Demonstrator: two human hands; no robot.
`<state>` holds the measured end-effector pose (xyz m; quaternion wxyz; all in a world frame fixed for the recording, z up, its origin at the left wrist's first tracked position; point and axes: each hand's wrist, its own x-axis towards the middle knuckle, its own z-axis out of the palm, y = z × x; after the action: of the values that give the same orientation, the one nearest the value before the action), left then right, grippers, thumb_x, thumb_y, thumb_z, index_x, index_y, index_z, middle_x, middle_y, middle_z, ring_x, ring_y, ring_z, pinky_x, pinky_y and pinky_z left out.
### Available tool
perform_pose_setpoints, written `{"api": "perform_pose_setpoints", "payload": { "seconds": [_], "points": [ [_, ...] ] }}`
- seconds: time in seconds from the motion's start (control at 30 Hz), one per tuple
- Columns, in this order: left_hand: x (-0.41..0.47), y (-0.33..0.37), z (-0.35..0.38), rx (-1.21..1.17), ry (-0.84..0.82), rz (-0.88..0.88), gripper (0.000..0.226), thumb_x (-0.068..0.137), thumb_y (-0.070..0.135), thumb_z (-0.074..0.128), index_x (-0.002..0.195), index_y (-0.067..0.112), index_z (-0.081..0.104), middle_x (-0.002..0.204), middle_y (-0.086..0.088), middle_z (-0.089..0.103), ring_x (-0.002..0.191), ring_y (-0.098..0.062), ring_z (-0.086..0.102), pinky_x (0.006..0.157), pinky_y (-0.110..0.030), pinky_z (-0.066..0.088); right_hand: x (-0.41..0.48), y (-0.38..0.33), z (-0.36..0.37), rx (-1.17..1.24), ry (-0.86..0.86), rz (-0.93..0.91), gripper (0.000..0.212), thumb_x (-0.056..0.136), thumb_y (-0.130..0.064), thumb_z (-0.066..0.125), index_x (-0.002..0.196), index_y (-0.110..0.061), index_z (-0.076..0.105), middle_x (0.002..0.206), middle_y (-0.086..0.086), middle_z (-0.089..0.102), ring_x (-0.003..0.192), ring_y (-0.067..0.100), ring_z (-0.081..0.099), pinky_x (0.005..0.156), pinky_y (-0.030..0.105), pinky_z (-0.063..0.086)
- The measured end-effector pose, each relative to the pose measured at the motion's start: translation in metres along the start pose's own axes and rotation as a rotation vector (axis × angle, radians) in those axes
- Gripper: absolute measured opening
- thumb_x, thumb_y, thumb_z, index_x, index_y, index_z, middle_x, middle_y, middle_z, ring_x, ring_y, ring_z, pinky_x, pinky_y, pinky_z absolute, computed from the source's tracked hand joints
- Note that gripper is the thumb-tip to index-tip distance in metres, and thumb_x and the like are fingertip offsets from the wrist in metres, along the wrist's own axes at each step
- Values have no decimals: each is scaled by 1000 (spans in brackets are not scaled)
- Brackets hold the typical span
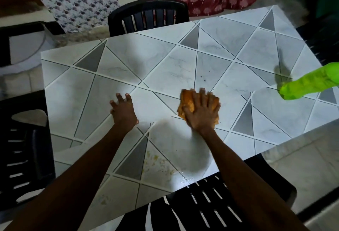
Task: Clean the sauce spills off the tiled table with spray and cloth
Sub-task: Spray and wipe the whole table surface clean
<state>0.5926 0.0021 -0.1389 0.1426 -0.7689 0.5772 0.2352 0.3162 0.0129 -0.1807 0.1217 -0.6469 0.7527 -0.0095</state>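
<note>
Your cloth (pixel 187 102) is orange, bunched into a thick wad. It sits mid-table, slightly right of centre, its longer side running left to right. Your right hand (pixel 200 112) presses on it, fingers straight and spread. Your left hand (pixel 123 111) rests flat on the tiled table (pixel 165 56), fingers splayed. Yellowish sauce smears (pixel 157 163) lie nearer you. The blurred green spray bottle (pixel 308 84) slants up-right from the table's right edge.

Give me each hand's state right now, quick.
Left hand: open, fingers spread, resting on the table.
Right hand: open, pressing flat on the orange cloth.
</note>
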Motion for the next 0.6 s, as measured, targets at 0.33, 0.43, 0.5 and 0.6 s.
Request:
{"api": "perform_pose_setpoints", "payload": {
  "seconds": [0.33, 0.43, 0.5, 0.6],
  "points": [
    [-11, 66, 7, 83, 117, 171, 81, 81, 11, 66, 150, 28, 25, 162, -6, 8, 146, -39, 13, 110, -60, 30, -152, -33, 19, 10, -68, -136, 85, 87, -69, 41, 159, -41, 6, 169, -5, 1, 156, 31, -4, 119, 66, 3],
    [-9, 83, 3, 109, 30, 238, 84, 84, 14, 64, 152, 33, 19, 162, -4, 5, 146, -39, 11, 108, -63, 32, -144, -2, 9, 8, -71, -115, 83, 87, -71, 43, 157, -48, 5, 169, -11, -1, 156, 25, -1, 119, 63, 6],
    [-5, 84, 12, 97, 40, 255, 81, 89, 12, 59, 155, 30, 17, 163, -7, 4, 145, -43, 14, 104, -64, 37, -124, 26, 1, -9, -66, -12, 83, 86, -72, 42, 157, -49, 5, 169, -12, 1, 156, 26, 3, 120, 62, 6],
    [-4, 81, 22, 175, 96, 246, 87, 87, 9, 61, 155, 31, 12, 164, -8, 0, 145, -45, 12, 100, -62, 43, -65, 62, -13, 17, -60, 158, 81, 85, -75, 33, 156, -49, 5, 169, -9, 3, 155, 30, 4, 119, 64, 7]
  ]
}}
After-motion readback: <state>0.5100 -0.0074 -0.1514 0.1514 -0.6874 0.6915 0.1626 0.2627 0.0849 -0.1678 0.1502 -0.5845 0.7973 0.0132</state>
